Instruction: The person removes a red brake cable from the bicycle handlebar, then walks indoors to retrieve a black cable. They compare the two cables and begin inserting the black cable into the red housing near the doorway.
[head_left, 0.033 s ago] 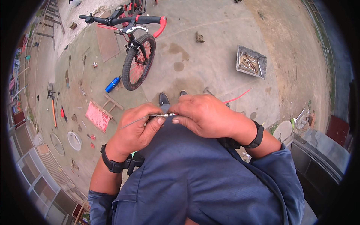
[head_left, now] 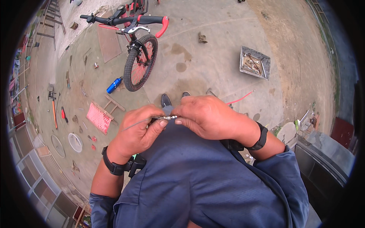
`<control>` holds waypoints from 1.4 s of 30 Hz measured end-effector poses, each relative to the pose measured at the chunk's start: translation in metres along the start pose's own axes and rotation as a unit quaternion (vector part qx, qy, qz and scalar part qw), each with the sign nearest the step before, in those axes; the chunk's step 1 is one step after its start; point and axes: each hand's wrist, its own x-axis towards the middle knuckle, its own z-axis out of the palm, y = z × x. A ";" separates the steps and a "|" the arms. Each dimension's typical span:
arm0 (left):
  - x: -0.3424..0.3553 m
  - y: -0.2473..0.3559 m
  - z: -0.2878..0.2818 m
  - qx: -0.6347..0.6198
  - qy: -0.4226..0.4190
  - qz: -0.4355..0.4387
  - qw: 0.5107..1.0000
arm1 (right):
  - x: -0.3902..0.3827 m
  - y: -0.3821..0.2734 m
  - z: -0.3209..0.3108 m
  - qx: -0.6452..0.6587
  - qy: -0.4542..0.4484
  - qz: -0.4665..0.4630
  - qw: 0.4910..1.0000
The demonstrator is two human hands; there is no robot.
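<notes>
Yard floor [head_left: 224, 68]: stained concrete, bicycle [head_left: 140, 62] standing ahead, tool tray [head_left: 268, 68] off to the right.
Metal fitting [head_left: 169, 117]: between both hands, in front of the body; a thin grey strand [head_left: 135, 124] juts out leftward.
Left hand [head_left: 138, 127]: thumb and fingers pinched together on the fitting.
Right hand [head_left: 205, 117]: fingertips close about its right end; gripping or merely touching, I can't tell.
Fitting work: looks like close two-handed handling.
Fingertips next: probably a steady left pinch, fine right-hand control.
</notes>
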 end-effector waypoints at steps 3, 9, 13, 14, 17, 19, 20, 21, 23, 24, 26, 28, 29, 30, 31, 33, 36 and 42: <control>-0.005 0.000 0.002 -0.011 -0.006 -0.010 1.000 | -0.001 0.000 0.000 -0.007 -0.035 -0.008 0.999; -0.015 0.002 0.003 -0.020 -0.023 -0.019 0.999 | -0.005 -0.005 0.008 -0.008 -0.036 -0.019 0.999; -0.022 0.001 0.008 -0.014 -0.004 -0.024 1.000 | -0.007 -0.006 0.014 -0.010 -0.036 -0.029 0.999; -0.023 0.001 0.009 0.003 0.001 -0.014 1.000 | -0.007 -0.007 0.016 -0.012 -0.037 -0.032 0.999; -0.028 0.000 0.012 0.028 0.011 0.001 1.000 | -0.008 -0.008 0.020 -0.022 -0.037 -0.040 0.998; -0.030 0.001 0.012 0.021 0.015 0.001 1.000 | -0.008 -0.008 0.022 -0.022 -0.038 -0.044 0.998; -0.031 0.001 0.012 0.041 0.016 0.011 0.999 | -0.008 -0.008 0.023 -0.021 -0.038 -0.044 0.998; -0.031 0.002 0.012 0.049 0.018 0.015 0.999 | -0.008 -0.008 0.023 -0.019 -0.038 -0.049 0.998; -0.031 0.003 0.013 0.057 0.021 0.020 0.998 | -0.008 -0.008 0.024 -0.015 -0.035 -0.054 0.998; -0.031 0.004 0.013 0.057 0.022 0.019 0.998 | -0.008 -0.009 0.024 -0.018 -0.036 -0.057 0.998; -0.032 0.005 0.013 0.055 0.026 0.018 0.998 | -0.008 -0.010 0.025 -0.023 -0.036 -0.058 0.997; -0.033 0.007 0.014 0.042 0.034 0.013 0.998 | -0.008 -0.010 0.026 -0.018 -0.031 -0.064 0.997; -0.033 0.007 0.014 0.050 0.034 0.017 0.998 | -0.008 -0.010 0.026 -0.014 -0.027 -0.065 0.997; -0.034 0.008 0.015 0.047 0.036 0.015 0.998 | -0.008 -0.011 0.027 -0.013 -0.028 -0.067 0.997; -0.034 0.008 0.015 0.033 0.037 0.007 0.999 | -0.008 -0.011 0.027 -0.010 -0.028 -0.067 0.997; -0.036 0.009 0.015 0.046 0.041 0.016 0.998 | -0.008 -0.011 0.028 -0.008 -0.026 -0.068 0.997; -0.037 0.008 0.016 0.053 0.043 0.022 0.997 | -0.010 -0.012 0.029 -0.009 -0.025 -0.069 0.997; -0.037 0.008 0.018 0.051 0.051 0.031 0.997 | -0.009 -0.014 0.031 -0.009 -0.017 -0.070 0.997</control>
